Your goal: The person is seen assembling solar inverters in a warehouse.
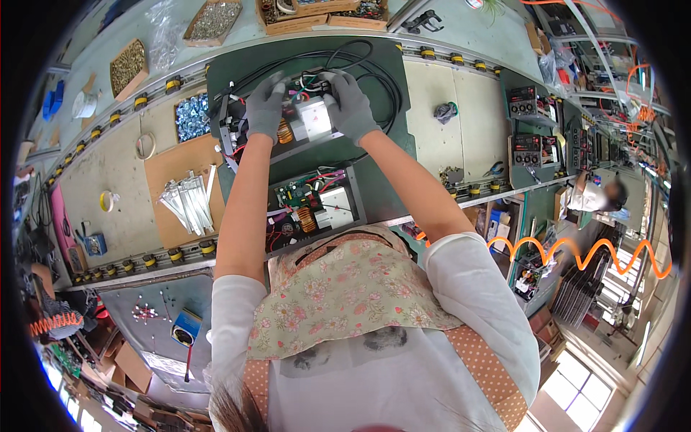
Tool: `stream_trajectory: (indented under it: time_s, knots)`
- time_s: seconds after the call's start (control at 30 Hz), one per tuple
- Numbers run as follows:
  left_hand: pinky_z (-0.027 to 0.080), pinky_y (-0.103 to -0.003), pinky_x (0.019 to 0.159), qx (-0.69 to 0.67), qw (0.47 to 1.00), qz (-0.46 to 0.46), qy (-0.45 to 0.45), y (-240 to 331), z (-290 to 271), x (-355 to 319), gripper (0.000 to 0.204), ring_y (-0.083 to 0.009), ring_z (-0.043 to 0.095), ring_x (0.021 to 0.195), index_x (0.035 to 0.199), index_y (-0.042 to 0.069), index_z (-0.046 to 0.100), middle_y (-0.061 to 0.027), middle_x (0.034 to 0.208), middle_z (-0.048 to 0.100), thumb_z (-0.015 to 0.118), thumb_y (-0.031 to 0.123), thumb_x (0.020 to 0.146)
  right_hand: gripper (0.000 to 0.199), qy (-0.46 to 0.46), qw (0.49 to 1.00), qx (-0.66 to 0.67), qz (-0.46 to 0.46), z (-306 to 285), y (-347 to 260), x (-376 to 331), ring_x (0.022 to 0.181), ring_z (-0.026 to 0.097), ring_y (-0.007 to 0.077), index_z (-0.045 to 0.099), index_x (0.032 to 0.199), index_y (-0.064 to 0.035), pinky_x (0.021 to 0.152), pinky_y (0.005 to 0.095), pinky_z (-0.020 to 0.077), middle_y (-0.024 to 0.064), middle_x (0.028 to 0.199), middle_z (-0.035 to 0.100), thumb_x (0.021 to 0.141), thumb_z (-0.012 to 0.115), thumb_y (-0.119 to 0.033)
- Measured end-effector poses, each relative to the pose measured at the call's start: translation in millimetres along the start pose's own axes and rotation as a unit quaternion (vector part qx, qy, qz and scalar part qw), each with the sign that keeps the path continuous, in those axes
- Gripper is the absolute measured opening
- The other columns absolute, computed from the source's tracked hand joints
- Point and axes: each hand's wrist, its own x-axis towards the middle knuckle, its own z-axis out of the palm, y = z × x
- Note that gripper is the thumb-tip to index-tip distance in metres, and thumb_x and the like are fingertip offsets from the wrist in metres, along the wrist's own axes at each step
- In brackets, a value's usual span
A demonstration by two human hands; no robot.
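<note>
Both my hands wear grey gloves and reach over the farther of two open metal housings with circuit parts (314, 119). My left hand (265, 109) is at this housing's left part, its fingers bent toward the far-side wiring. My right hand (349, 106) is at the right, fingers curled by the wires along the far edge. What the fingertips grip is too small to make out. Inside this housing show a bright silver block and a copper coil. Closer to my body lies the second open housing (335, 205), with a green board, coil and wires; neither hand touches it.
Black cable (392, 90) loops behind the far housing on the dark green board (385, 189). To the left are a box of blue parts (192, 117) and metal strips (188, 203) on cardboard. More housings (527, 150) stand right. An orange coiled hose (576, 253) hangs lower right.
</note>
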Motion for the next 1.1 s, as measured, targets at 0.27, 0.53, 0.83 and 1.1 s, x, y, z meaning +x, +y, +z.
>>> stream_trajectory:
  time_s: [0.27, 0.53, 0.83, 1.1]
  knots:
    - [0.040, -0.046, 0.106, 0.408, 0.889, 0.188, -0.091, 21.0, 6.9, -22.0, 0.037, -0.0410, 0.048, 0.121, 0.124, 0.009, 0.058, -0.0194, 0.122, 0.057, 0.059, 0.021, 0.089, 0.048, -0.022, 0.999, 0.026, 0.038, -0.5, 8.1, 3.9, 0.112, 0.059, 0.0348, 0.053, 0.132, -0.0235, 0.094, 0.0433, 0.0507, 0.0110, 0.133, 0.052, 0.086, 0.060, -0.008]
    - [0.050, -0.038, 0.091, 0.329, 0.938, 0.045, -0.101, 37.7, 5.2, -20.4, 0.044, -0.0330, 0.065, 0.102, 0.120, 0.007, 0.065, -0.0181, 0.108, 0.068, 0.072, 0.029, 0.083, 0.067, -0.063, 0.995, 0.012, 0.076, -9.9, 11.1, 15.2, 0.110, 0.060, 0.0337, 0.041, 0.145, -0.0281, 0.091, 0.0402, 0.0520, 0.0121, 0.136, 0.051, 0.086, 0.067, -0.011]
    - [0.051, -0.031, 0.092, 0.206, 0.970, 0.102, -0.083, 27.4, -2.0, -28.1, 0.055, -0.0194, 0.066, 0.108, 0.131, 0.006, 0.059, -0.0145, 0.123, 0.066, 0.077, 0.015, 0.080, 0.031, 0.021, 0.993, -0.112, 0.025, 8.4, -15.6, -9.6, 0.122, 0.052, 0.0337, 0.069, 0.111, -0.0220, 0.095, 0.0439, 0.0503, 0.0151, 0.147, 0.041, 0.082, 0.073, -0.029]
    - [0.051, -0.041, 0.094, 0.473, 0.873, 0.113, 0.033, 60.6, -1.1, -47.2, 0.065, -0.0324, 0.062, 0.112, 0.133, 0.010, 0.056, -0.0150, 0.127, 0.061, 0.081, 0.019, 0.073, 0.022, 0.073, 0.996, -0.048, 0.004, 26.1, -5.9, -1.7, 0.122, 0.052, 0.0383, 0.066, 0.099, -0.0112, 0.092, 0.0434, 0.0513, 0.0167, 0.146, 0.043, 0.083, 0.074, -0.024]
